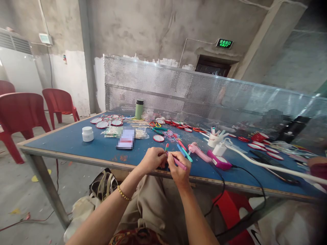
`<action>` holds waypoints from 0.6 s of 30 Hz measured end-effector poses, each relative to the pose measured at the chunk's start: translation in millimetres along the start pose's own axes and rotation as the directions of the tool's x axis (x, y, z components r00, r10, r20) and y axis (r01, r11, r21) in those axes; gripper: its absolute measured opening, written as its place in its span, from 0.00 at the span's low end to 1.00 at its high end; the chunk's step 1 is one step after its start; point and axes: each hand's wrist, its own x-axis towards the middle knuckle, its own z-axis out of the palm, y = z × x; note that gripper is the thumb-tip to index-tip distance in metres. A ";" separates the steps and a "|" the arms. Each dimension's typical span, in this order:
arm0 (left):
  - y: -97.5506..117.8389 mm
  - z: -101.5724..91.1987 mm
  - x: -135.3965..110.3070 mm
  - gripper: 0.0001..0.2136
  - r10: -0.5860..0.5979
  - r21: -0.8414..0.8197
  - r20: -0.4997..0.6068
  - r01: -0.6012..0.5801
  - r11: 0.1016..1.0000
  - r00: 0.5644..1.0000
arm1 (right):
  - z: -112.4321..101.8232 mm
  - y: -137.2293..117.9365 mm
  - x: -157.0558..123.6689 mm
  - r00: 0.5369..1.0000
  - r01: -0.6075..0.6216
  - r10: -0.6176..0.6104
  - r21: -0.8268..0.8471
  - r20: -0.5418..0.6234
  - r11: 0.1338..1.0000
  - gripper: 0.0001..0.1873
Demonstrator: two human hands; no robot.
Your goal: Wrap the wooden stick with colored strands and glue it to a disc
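At the front edge of the blue table, my right hand [179,169] is closed round a pink marker pen [181,164], its tip end pointing towards my left hand. My left hand [154,158] is closed, fingertips pinched close to the pen's tip. A small red-and-green piece [167,147] sticks up between the two hands, seemingly in the left fingers; its lower part is hidden. Beside my right hand lie a blue marker [180,149] and a teal marker [188,156]. A pink glue gun [199,152] lies farther right.
The blue table [68,143] carries a white jar [88,134], a phone [125,139], a green bottle [139,109], pliers [159,129] and several round red-rimmed pieces [158,138]. A white cable [268,167] crosses the right side. A perforated metal screen [153,85] stands behind; another person's sleeve [318,167] shows at far right.
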 end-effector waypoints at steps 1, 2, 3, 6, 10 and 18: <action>-0.3 0.1 0.0 0.14 0.003 0.004 -0.002 -0.003 1.000 1.000 | 0.1 0.0 0.0 1.000 -0.002 0.002 -0.003 0.001 1.000 0.11; -0.6 0.1 0.1 0.14 0.006 0.006 -0.002 -0.006 1.000 1.000 | 0.2 0.0 -0.1 1.000 -0.004 0.004 -0.007 0.002 1.000 0.11; -0.8 0.1 0.1 0.14 0.008 0.007 -0.002 -0.008 1.000 1.000 | 0.4 0.0 -0.2 1.000 -0.005 0.005 -0.009 0.002 1.000 0.11; -1.0 -0.1 0.3 0.14 0.009 0.011 0.000 -0.009 1.000 1.000 | 0.8 0.0 -0.3 1.000 -0.008 0.007 -0.009 -0.004 1.000 0.11; -0.3 -0.5 0.4 0.14 0.006 0.012 0.004 -0.006 1.000 1.000 | 0.7 0.1 -0.4 1.000 -0.015 0.015 -0.002 -0.001 1.000 0.11; 1.7 -1.5 -0.2 0.13 0.004 0.005 0.004 -0.004 1.000 1.000 | -0.7 -0.5 -0.5 1.000 -0.024 0.024 -0.005 0.008 1.000 0.11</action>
